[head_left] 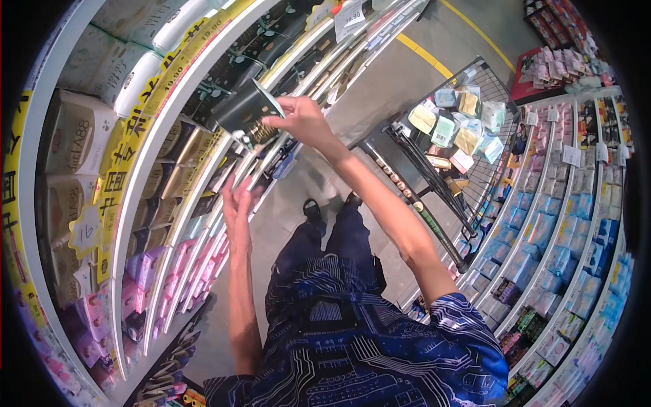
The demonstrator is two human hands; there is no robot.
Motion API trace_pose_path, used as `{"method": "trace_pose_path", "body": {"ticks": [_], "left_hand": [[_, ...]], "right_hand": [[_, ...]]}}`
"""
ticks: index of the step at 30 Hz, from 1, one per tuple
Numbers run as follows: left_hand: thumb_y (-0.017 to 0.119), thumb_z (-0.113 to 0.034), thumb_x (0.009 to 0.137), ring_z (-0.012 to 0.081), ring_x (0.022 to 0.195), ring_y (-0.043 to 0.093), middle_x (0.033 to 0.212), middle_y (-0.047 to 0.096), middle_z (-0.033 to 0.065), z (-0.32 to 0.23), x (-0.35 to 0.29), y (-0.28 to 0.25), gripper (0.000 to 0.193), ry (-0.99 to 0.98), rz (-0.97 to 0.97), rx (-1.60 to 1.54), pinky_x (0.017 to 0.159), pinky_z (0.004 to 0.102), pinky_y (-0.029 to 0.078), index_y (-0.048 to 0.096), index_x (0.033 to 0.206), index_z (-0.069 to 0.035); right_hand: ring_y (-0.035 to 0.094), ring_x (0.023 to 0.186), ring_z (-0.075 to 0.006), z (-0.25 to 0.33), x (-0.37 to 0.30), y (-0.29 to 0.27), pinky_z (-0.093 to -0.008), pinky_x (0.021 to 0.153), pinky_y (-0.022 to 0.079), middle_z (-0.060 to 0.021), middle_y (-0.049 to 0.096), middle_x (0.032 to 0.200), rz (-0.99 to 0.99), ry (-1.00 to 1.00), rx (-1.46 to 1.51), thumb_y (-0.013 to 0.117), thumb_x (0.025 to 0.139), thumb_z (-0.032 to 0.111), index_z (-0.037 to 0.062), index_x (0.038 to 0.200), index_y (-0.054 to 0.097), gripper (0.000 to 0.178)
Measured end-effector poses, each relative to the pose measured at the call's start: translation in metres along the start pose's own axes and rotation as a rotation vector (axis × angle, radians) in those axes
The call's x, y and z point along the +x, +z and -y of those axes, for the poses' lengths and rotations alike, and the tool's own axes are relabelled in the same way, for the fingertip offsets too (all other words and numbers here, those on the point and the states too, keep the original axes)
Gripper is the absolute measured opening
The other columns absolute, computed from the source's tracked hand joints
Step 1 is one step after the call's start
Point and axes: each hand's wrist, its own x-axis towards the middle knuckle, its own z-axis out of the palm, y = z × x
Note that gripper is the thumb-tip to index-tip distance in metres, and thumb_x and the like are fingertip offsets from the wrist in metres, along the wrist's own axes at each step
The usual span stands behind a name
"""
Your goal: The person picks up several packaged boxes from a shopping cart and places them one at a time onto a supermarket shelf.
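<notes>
A dark packet (239, 112) is being gripped at one edge between the thumb and fingers of the right hand (300, 122), and is being held up beside the stocked shelves (144, 142). The left hand (239, 202) is being held below it, fingers loosely parted, while assorted packages (444, 129) are being contained in a wire cart (415, 201) at the right.

And here's the dark packet (241, 112), near-black with gold print and small pale motifs toward its lower end, tilted at a slant, its pale-rimmed right edge pinched in the right hand (303, 122), right in front of the left-side shelves (146, 156).
</notes>
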Motion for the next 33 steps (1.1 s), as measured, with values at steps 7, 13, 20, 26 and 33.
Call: {"method": "trace_pose_path", "body": {"ticks": [7,13,20,26,33], "left_hand": [[0.054,-0.016,0.095,0.0284,0.097,0.066,0.125,0.059,0.0201,0.039,-0.016,-0.020,0.052,-0.055,-0.039,-0.067,0.080,0.0364,0.052,0.037,0.142,-0.005],[0.054,-0.015,0.095,0.0271,0.091,0.067,0.123,0.060,0.0194,0.051,-0.031,-0.036,0.047,-0.093,-0.131,-0.028,0.076,0.0352,0.052,0.041,0.139,-0.007],[0.047,-0.050,0.097,0.0303,0.112,0.060,0.135,0.052,0.0199,0.038,0.082,0.024,0.065,-0.134,-0.145,-0.449,0.091,0.0419,0.050,0.034,0.144,-0.007],[0.035,-0.063,0.096,0.0305,0.120,0.054,0.134,0.054,0.0183,0.012,0.169,0.082,0.073,-0.038,0.200,-0.861,0.103,0.0426,0.040,0.039,0.142,-0.008],[0.045,-0.034,0.101,0.0212,0.095,0.064,0.111,0.064,0.0137,0.086,0.131,0.019,0.047,-0.176,-0.010,-0.200,0.081,0.0320,0.052,0.049,0.130,0.003]], "right_hand": [[0.061,0.092,-0.0088,-0.020,0.074,0.042,-0.0242,0.083,0.050,-0.0072,0.070,0.100,0.002,-0.227,0.352,0.072,0.086,0.009,-0.0074,0.109,0.066,0.029],[0.067,0.084,-0.0112,-0.005,0.088,0.031,-0.0230,0.079,0.054,-0.0100,0.072,0.094,0.052,-0.063,0.497,0.067,0.089,0.007,-0.0032,0.109,0.069,0.022],[0.067,0.077,-0.0118,-0.044,0.100,0.136,-0.0245,0.071,0.055,-0.0070,0.071,0.085,-0.308,-0.140,0.529,0.064,0.088,0.005,-0.0021,0.096,0.067,0.011],[0.068,0.079,-0.0178,-0.083,0.114,0.124,-0.0286,0.072,0.057,-0.0124,0.069,0.093,-0.202,0.079,1.022,0.063,0.089,0.009,-0.0039,0.105,0.061,0.021],[0.069,0.076,-0.0154,0.001,-0.086,0.053,-0.0257,0.071,0.053,-0.0085,0.071,0.085,-0.425,0.254,0.044,0.076,0.080,0.013,0.0019,0.100,0.069,0.024]]}}
